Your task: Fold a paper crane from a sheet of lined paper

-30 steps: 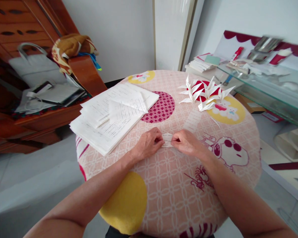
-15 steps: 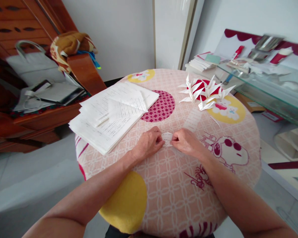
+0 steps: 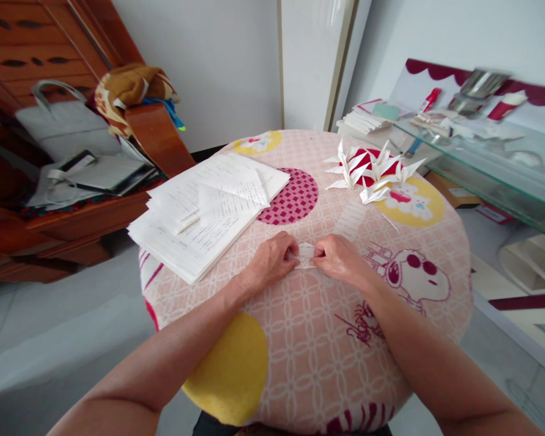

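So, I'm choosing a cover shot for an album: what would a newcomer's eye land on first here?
Probably the cluster of white paper cranes at the far right of the round table's patterned cloth. Next, the stack of text-covered sheets on its left side. Then, near the middle, the left hand and right hand holding a small folded paper.

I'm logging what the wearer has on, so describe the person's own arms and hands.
The left arm and right arm are bare, with no sleeve in view. The left hand and right hand wear no gloves; no watch or bracelet shows at either wrist. Rings cannot be ruled out.
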### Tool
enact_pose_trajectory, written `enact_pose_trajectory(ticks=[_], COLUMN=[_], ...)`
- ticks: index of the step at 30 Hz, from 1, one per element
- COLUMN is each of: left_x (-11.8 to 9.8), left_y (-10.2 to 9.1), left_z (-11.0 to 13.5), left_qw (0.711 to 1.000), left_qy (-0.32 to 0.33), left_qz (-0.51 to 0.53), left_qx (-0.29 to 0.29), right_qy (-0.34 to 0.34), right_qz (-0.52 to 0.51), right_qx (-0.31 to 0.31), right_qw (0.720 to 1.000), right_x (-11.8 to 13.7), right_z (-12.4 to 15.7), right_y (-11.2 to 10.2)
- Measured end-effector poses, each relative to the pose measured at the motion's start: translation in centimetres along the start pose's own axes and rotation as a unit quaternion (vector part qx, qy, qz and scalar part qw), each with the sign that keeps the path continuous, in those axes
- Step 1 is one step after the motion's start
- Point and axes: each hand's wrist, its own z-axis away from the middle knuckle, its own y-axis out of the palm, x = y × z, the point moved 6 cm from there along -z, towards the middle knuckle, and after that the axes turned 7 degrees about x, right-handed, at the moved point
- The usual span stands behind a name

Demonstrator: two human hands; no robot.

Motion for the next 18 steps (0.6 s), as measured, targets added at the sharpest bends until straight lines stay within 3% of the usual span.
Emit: enact_pose_trajectory(ticks=[3, 9, 18], left_x=[-0.7, -1.3, -1.6], left_y=[0.1, 0.4, 0.1], left_z=[0.2, 0.8, 1.1], left_qw=[0.997, 0.982, 0.971], left_qy=[0.068, 0.17, 0.211], left_qz=[0.011, -0.061, -0.076], left_qx=[0.018, 0.049, 0.08], right_qy=[0.0, 0.005, 0.012], right_qz=[-0.004, -0.024, -0.019], right_qx=[0.0, -0.01, 0.015], right_qw=[1.0, 1.0, 1.0], right_x=[-0.2, -0.1, -0.9], right_z=[0.0, 0.3, 0.1], right_y=[0.1, 0.0, -0.1])
